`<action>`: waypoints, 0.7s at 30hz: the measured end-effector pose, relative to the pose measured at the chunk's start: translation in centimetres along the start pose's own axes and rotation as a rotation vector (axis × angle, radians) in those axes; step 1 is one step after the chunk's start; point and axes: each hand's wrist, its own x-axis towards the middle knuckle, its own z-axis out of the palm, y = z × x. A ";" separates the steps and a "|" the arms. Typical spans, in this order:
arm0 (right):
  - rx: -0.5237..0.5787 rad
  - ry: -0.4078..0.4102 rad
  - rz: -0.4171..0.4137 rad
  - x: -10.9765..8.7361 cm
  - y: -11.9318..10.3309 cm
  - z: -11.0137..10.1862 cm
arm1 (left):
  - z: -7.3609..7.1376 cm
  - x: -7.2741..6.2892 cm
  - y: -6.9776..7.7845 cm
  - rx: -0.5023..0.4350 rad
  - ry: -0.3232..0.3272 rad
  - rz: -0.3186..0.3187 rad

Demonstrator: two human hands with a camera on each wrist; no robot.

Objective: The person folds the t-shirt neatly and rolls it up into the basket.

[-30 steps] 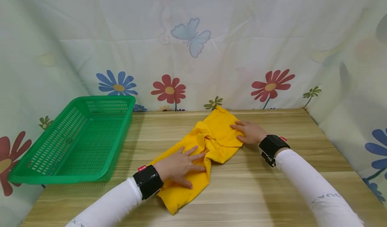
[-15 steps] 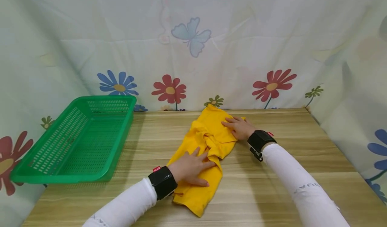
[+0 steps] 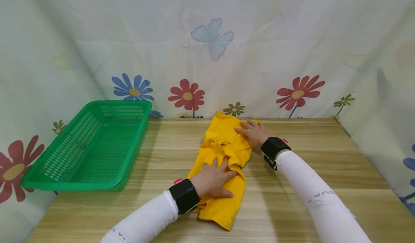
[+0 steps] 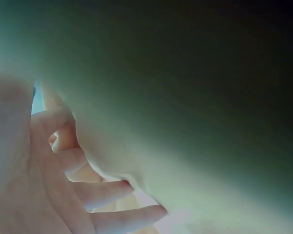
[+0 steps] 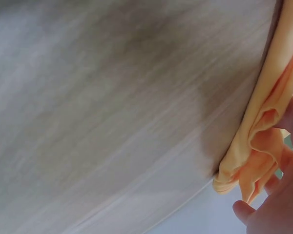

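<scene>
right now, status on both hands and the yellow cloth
Left hand flat on near end of yellow cloth, fingers spread. Right hand flat on far end. Cloth bunched on table. Green basket off left, apart from cloth.

Staged booth: flowered curtain (image 3: 207,55) backdrop

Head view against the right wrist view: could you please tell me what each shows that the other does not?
Only the head view shows the green perforated plastic basket, the flower-printed curtain, the left hand and both hands resting flat on the cloth. Only the right wrist view shows the cloth's bunched folded edge close up, beside the right hand. Both show the crumpled yellow cloth and the light wooden table.
</scene>
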 end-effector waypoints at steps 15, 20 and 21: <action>0.051 0.114 -0.106 -2.7 -0.2 -2.1 | -0.6 -3.9 -2.4 -0.078 0.019 0.140; 0.073 0.114 -0.103 -3.8 0.9 -1.8 | -0.1 -5.8 -3.8 -0.068 0.034 0.144; 0.071 0.114 -0.100 -4.0 1.1 -1.7 | 0.1 -6.1 -4.1 -0.066 0.045 0.157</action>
